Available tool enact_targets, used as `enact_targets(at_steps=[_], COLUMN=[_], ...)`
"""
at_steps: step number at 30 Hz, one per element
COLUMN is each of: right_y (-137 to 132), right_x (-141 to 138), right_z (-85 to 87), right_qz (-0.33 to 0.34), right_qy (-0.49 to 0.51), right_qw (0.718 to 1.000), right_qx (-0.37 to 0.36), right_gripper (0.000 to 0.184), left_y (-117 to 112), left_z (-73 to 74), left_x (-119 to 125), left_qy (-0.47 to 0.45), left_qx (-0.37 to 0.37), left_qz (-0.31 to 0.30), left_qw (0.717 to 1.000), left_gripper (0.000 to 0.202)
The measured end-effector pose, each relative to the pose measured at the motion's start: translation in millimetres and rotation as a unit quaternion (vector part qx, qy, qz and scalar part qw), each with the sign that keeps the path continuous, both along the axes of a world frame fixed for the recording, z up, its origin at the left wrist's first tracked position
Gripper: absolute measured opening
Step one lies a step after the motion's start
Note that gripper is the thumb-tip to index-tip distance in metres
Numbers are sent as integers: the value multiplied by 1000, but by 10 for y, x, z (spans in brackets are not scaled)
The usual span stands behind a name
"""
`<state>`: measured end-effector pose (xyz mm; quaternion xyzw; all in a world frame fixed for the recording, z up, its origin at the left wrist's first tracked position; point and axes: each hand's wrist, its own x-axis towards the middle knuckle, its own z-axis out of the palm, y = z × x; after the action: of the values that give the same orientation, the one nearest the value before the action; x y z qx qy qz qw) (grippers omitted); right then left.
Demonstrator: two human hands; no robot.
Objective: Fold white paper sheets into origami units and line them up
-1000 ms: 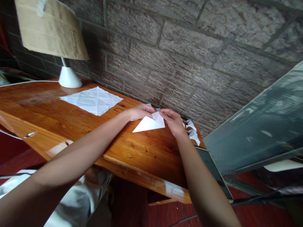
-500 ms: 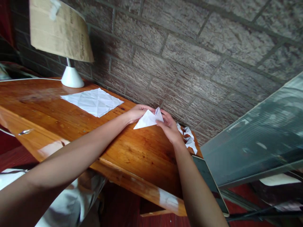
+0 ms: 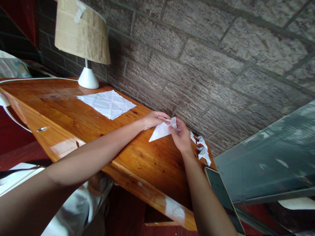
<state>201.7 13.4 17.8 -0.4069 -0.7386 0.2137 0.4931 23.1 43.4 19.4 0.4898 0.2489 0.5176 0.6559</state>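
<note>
A folded piece of white paper (image 3: 161, 131), roughly triangular with a point toward the lower left, is held between both hands just above the wooden table. My left hand (image 3: 155, 120) grips its upper edge, the thumb lying over the paper and the fingers behind it. On the paper's right end, my right hand (image 3: 181, 133) pinches with the thumb in front and the fingers behind. Just right of that hand lie several small folded white paper pieces (image 3: 203, 154). Farther left, creased white paper sheets (image 3: 108, 103) lie flat on the table.
A lamp (image 3: 88, 78) with a paper-covered shade stands at the back left of the wooden table (image 3: 145, 164). A tablet (image 3: 222, 196) lies along the right edge, beside my right forearm. The brick wall (image 3: 209, 65) rises directly behind the table.
My left thumb has come over the front of the folded paper, and the raised flap at its top right looks flatter. The whole view has shifted, with the scene sliding rightward.
</note>
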Motion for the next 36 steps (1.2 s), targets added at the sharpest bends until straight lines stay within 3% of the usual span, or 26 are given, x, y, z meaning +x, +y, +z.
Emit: enact_targets(at_steps=[6,11,16,21,36], right_y=[27,-4,-74,-86,-64], right_x=[17,1,-56,-74,-45], right_z=[-68,-47,-10,-26,-38], right_qz=[-19,-41,-3,-17,-25], right_qy=[-1,-27,0,-8,-33], right_qw=[1000,998,1000,999,995], right_qx=[17,32,27,37,87], right_gripper=[40,37,37,32,29], left_y=[27,53,24,-15,-61], left_z=[-38,-59,-36,-36,9], left_x=[0,7,13,26,26], left_qy=[32,54,68,102,40], left_qx=[38,70,87,115,31], left_qz=[0,-11,18,7,-36], left_qw=[999,996,994,988,998], left_gripper=[62,48,45,45,50])
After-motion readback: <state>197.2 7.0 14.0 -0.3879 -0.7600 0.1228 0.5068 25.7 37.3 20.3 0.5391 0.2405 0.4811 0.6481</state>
